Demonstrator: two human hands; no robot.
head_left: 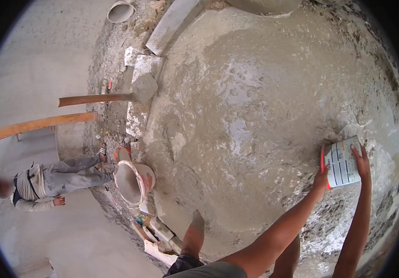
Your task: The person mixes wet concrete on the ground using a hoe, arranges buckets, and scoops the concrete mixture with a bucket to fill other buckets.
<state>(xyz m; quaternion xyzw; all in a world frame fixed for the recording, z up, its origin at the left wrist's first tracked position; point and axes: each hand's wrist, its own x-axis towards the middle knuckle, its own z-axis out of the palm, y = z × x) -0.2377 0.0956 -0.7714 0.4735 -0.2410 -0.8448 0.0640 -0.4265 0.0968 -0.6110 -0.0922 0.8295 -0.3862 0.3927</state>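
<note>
A white bucket [343, 162] with a red rim and printed markings lies tilted at the right, low over a wide pool of wet grey mortar [250, 125]. Around its red rim end my left hand [322, 178] is closed. The fingers of my right hand [360, 160] press on the bucket's base end. Both arms reach in from the bottom edge. My legs stand in the mortar; one foot is sunk out of sight. The bucket's inside is hidden.
A mortar-filled tub [129, 183] stands at the pool's left edge, by a standing person [69, 176]. A shovel [144, 88] rests on white blocks [139, 118] there. A round container [121, 12] is at the top left. A wooden beam [37, 126] crosses the left side.
</note>
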